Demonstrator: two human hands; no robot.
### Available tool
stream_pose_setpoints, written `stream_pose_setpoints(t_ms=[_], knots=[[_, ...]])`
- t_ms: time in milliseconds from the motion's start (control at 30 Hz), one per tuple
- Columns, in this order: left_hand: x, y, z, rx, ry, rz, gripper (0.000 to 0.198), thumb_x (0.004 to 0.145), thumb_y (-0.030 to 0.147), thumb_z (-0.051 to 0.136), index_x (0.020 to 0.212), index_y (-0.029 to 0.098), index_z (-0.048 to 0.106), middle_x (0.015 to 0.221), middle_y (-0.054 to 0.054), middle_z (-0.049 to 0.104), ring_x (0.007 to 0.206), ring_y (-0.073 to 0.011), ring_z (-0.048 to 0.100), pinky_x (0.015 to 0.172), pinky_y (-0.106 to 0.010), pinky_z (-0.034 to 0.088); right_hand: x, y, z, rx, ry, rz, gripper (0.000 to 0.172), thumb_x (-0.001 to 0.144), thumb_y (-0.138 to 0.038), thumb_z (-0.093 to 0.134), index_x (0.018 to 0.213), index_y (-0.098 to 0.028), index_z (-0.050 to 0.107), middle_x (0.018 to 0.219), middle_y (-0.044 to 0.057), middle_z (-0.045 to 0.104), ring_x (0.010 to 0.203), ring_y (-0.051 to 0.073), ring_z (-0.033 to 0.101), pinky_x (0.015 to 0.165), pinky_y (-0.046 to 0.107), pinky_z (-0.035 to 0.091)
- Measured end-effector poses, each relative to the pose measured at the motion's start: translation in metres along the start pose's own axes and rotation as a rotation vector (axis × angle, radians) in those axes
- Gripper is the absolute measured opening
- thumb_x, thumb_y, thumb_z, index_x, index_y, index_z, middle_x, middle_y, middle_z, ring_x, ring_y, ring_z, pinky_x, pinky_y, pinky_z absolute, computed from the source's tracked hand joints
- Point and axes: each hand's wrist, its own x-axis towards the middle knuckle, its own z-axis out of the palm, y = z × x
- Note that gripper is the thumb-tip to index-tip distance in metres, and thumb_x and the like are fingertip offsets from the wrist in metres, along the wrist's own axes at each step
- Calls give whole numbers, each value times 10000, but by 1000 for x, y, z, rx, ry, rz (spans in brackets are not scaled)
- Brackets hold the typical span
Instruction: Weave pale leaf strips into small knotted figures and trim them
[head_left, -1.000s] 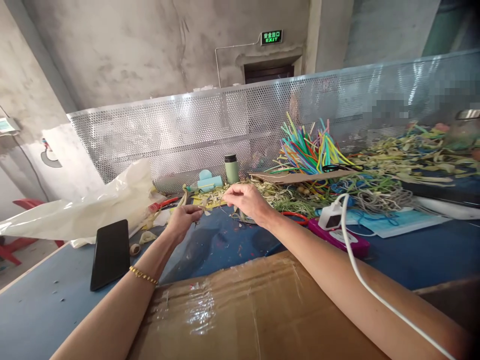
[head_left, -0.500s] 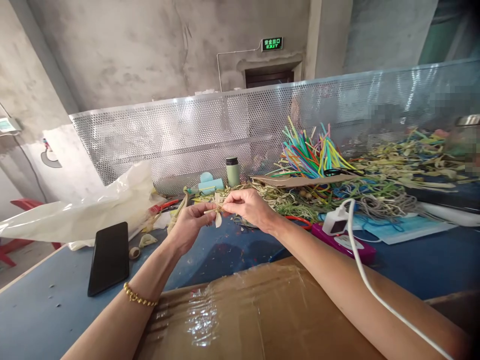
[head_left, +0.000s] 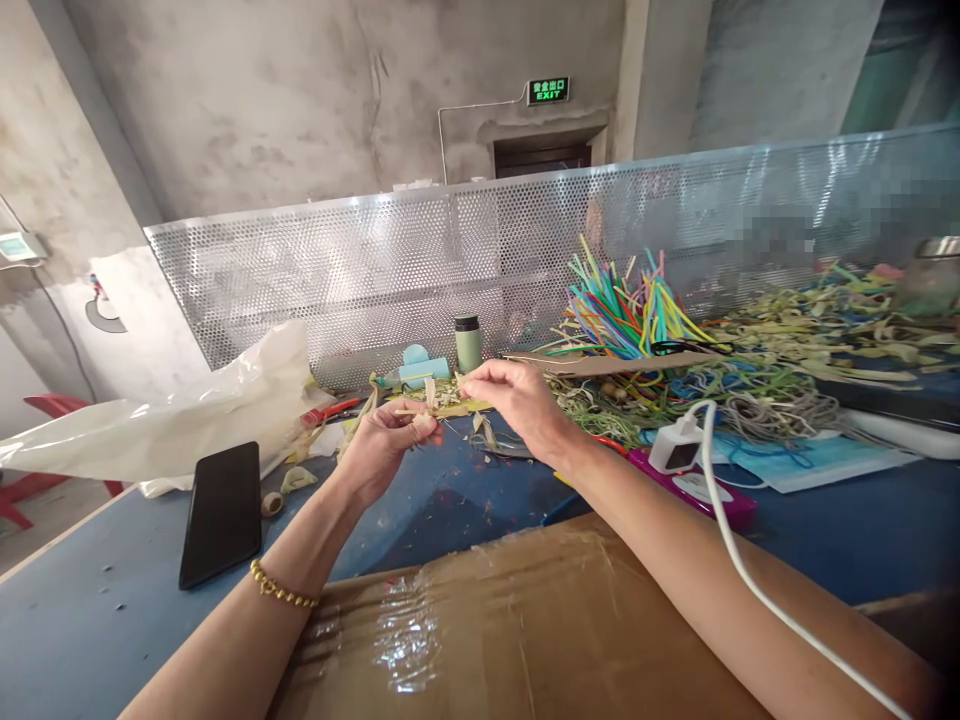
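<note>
Pinching a small, pale, flower-like piece of dry strips [head_left: 430,393] between thumb and fingers, your left hand [head_left: 377,448] holds it above the blue table [head_left: 450,490], toward the far edge in the head view. Your right hand [head_left: 521,398] is just beside it, apart from the piece, with thumb and fingers drawn together; you cannot tell from here whether they grip a fine strand. A gold beaded bracelet [head_left: 281,588] circles your left wrist.

Near the table's left edge lies a flat black phone [head_left: 220,515], and behind it a crumpled, cream, translucent plastic sheet [head_left: 217,410] spreads over the far left corner. A perforated silver metal panel [head_left: 337,290] stands along the far edge; in front of it you have a green bottle with a black lid [head_left: 469,350] beside a light-blue cylinder [head_left: 426,373]. Farther right along that edge are a bundle of multicoloured thin stems [head_left: 622,305] and a heap of pale-green dry strips [head_left: 810,325].

Toward the right edge, a white plug [head_left: 673,447] rests on a purple box [head_left: 731,508], near a light-blue face mask [head_left: 825,462]. A brown cardboard sheet [head_left: 480,630] covers the middle of your near edge.
</note>
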Motion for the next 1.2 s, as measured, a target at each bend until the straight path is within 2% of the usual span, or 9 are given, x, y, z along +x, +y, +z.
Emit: stream_pose_setpoints(t_ms=[133, 367, 633, 800, 900, 967, 1067, 1200], knots=[[0, 2, -1, -76, -14, -28, 210, 632, 250, 846, 696, 144, 676, 684, -25, 697, 638, -139, 642, 670, -269, 463, 1, -4, -3, 53, 63, -8, 121, 728, -296, 694, 719, -175, 694, 709, 15, 665, 695, 144, 550, 688, 295, 440], [-1, 5, -1, -108, 55, -107, 213, 627, 256, 840, 665, 139, 667, 653, -20, 682, 618, -134, 638, 659, -254, 460, -6, -11, 3, 34, -28, -51, 131, 734, -303, 677, 708, -175, 684, 733, 20, 664, 703, 144, 558, 699, 305, 451], [-1, 3, 3, -75, 28, -90, 121, 623, 165, 808, 664, 130, 700, 644, -27, 666, 594, -127, 600, 606, -262, 447, -9, -7, 10, 93, -125, -12, 112, 736, -291, 687, 742, -180, 706, 843, 43, 704, 809, 161, 621, 799, 334, 485], [-3, 2, 8, -13, 29, -73, 87, 616, 156, 787, 633, 130, 705, 647, -35, 660, 588, -135, 587, 604, -285, 447, -14, -7, 17, 1, -185, -101, 94, 775, -256, 658, 733, -201, 721, 870, 39, 726, 851, 172, 643, 812, 343, 500], [-4, 1, 12, 54, 17, -45, 97, 605, 165, 792, 617, 133, 701, 625, -36, 661, 578, -136, 585, 614, -290, 443, -17, -7, 19, -153, -148, -198, 103, 782, -195, 645, 720, -200, 727, 885, 44, 732, 861, 172, 647, 834, 342, 492], [-5, 1, 14, 84, 8, -35, 113, 604, 178, 807, 636, 137, 707, 627, -34, 672, 578, -138, 593, 627, -290, 445, -17, -6, 18, -218, -101, -206, 126, 797, -180, 624, 726, -193, 727, 840, 41, 726, 809, 164, 641, 796, 329, 492], [-7, 1, 15, 81, -7, -28, 147, 611, 194, 828, 697, 143, 720, 641, -29, 683, 582, -140, 606, 642, -290, 451, -15, -3, 17, -220, -63, -174, 131, 812, -193, 612, 728, -184, 713, 759, 28, 705, 724, 149, 618, 712, 303, 488], [-7, 3, 15, 55, -79, -35, 137, 679, 227, 801, 748, 127, 737, 717, -63, 705, 629, -152, 619, 664, -300, 468, -13, -3, 16, -188, -60, -222, 129, 828, -199, 599, 738, -186, 690, 765, 19, 673, 736, 142, 601, 717, 292, 484]])
